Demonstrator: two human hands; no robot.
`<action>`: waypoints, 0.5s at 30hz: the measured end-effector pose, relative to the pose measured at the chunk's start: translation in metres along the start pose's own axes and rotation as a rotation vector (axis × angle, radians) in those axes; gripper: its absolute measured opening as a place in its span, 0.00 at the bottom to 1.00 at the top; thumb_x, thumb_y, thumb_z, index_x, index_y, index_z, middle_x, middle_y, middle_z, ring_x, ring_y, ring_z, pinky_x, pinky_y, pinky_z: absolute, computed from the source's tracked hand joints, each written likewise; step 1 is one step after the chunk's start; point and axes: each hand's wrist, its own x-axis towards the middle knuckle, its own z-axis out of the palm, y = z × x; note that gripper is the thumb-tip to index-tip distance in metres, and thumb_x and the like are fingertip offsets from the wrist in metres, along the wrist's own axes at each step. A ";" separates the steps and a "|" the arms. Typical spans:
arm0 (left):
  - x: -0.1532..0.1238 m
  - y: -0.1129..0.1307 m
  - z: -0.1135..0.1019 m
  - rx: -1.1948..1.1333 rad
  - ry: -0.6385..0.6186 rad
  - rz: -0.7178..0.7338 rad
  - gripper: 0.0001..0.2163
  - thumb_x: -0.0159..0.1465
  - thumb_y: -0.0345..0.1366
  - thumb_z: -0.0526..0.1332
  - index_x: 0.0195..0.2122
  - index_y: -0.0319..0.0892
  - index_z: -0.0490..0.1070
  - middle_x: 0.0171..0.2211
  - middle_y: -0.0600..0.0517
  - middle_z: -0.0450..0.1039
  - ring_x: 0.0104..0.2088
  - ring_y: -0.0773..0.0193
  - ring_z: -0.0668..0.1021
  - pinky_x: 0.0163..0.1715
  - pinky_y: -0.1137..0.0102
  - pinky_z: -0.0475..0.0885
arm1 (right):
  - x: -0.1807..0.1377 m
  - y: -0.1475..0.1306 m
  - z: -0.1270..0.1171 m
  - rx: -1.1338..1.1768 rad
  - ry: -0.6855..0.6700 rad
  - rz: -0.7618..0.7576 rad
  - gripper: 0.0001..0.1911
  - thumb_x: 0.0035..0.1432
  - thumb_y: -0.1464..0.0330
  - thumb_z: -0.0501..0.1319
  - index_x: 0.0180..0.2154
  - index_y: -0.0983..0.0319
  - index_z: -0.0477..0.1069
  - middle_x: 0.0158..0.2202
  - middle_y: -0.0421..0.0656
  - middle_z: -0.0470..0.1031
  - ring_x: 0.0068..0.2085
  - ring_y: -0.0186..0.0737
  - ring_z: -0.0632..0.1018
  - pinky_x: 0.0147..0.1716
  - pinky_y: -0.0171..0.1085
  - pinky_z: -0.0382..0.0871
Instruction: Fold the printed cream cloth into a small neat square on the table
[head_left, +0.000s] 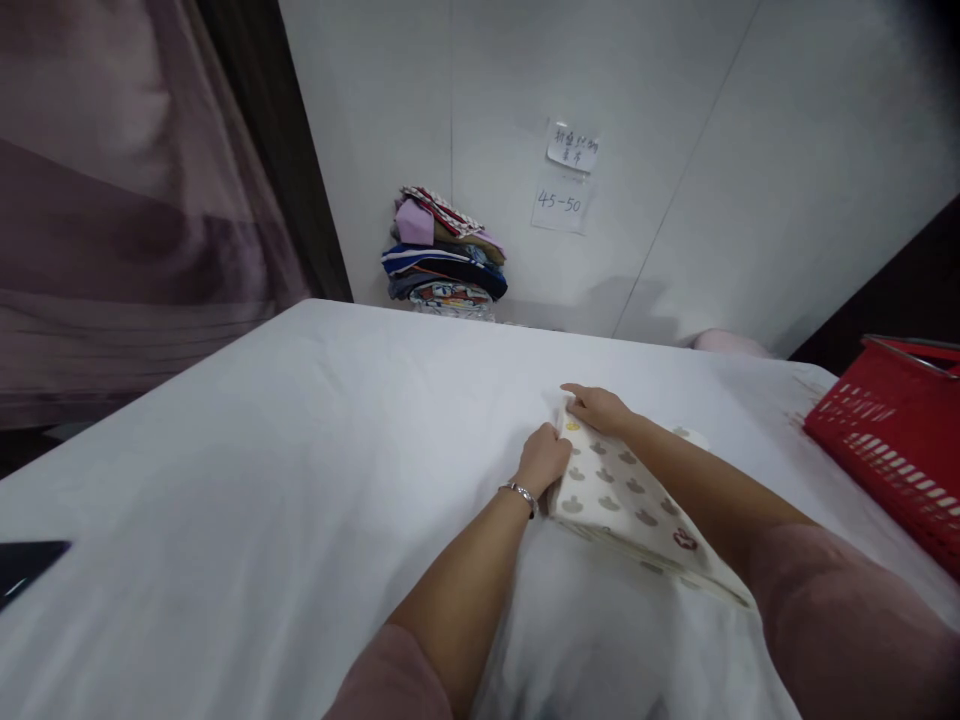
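A folded cream cloth (615,490) with grey-brown printed shapes, a small yellow mark and a dark red one lies on the white-covered table (300,480). My left hand (546,458), with a bracelet at its wrist, has its fingers curled round the cloth's left edge. At the far left corner, my right hand (600,408) grips the same cloth, its index finger pointing out past the corner. My right forearm crosses over the cloth's far side and hides part of it.
A red plastic basket (892,440) stands at the right edge. Beyond the table's far edge rises a stack of folded fabrics (446,255) by the wall. Two paper signs (561,200) hang there. A dark flat object (30,565) lies at the left, near a pinkish curtain (112,200).
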 end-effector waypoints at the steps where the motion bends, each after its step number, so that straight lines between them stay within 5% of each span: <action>1: -0.001 0.001 -0.001 0.024 0.003 -0.008 0.08 0.59 0.33 0.53 0.39 0.42 0.67 0.39 0.47 0.76 0.39 0.58 0.76 0.35 0.68 0.67 | -0.002 0.001 0.004 0.025 0.051 0.010 0.26 0.61 0.64 0.52 0.61 0.59 0.56 0.42 0.43 0.76 0.43 0.40 0.73 0.39 0.34 0.62; 7: -0.008 0.007 -0.006 0.146 0.045 -0.012 0.13 0.61 0.37 0.54 0.46 0.41 0.65 0.42 0.43 0.75 0.42 0.53 0.76 0.37 0.65 0.67 | -0.013 0.004 0.028 0.036 0.248 0.111 0.21 0.63 0.61 0.50 0.53 0.63 0.64 0.53 0.52 0.69 0.54 0.47 0.67 0.50 0.41 0.59; 15: -0.008 0.006 -0.007 0.194 0.055 0.090 0.09 0.63 0.35 0.52 0.39 0.42 0.70 0.41 0.44 0.76 0.41 0.55 0.76 0.37 0.66 0.66 | -0.010 0.000 0.030 0.035 0.149 0.192 0.22 0.64 0.57 0.44 0.55 0.54 0.62 0.55 0.49 0.69 0.57 0.52 0.65 0.54 0.52 0.54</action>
